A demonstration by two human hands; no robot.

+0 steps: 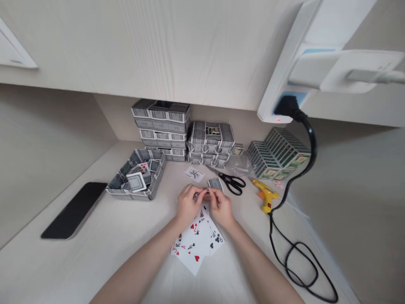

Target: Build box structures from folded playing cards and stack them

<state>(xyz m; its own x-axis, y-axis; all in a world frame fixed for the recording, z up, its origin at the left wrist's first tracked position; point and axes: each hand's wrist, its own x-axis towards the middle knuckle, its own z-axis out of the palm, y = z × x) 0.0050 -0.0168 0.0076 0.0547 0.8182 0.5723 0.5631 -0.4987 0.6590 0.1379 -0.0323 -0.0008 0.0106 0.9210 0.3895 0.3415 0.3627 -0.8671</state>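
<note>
A small silvery piece [201, 195] is being pinched up between the left hand [188, 205] and the right hand [220, 207], both closed narrow around it, fingertips almost meeting. It's too small and too covered by the fingers to say what it is exactly. It's held just above the tabletop [133, 236], and fanned playing cards [194, 240] are spread face up right under the wrists, with a 3, a K and some clubs and hearts showing.

Just past the hands, a loose joker card [194, 174] is lying face up and a face-down card [215, 184] is sitting next to a pair of black-handled scissors [232, 183]. A yellow hot glue gun [265, 195] is laid off to the right, its black cord [286, 249] looped across the tabletop. Further back, stacks of grey-backed card packs [161, 131] are piled against the wall, with a second, lower pile [209, 141] beside them, and a row of green-backed packs [278, 154] is leaned up in a line on the right. Over on the left there's a grey tray built out of cards [136, 177] with loose cards dropped in it, and a black phone [74, 210] is lying flat beyond that. A white power strip [284, 71] is mounted overhead.
</note>
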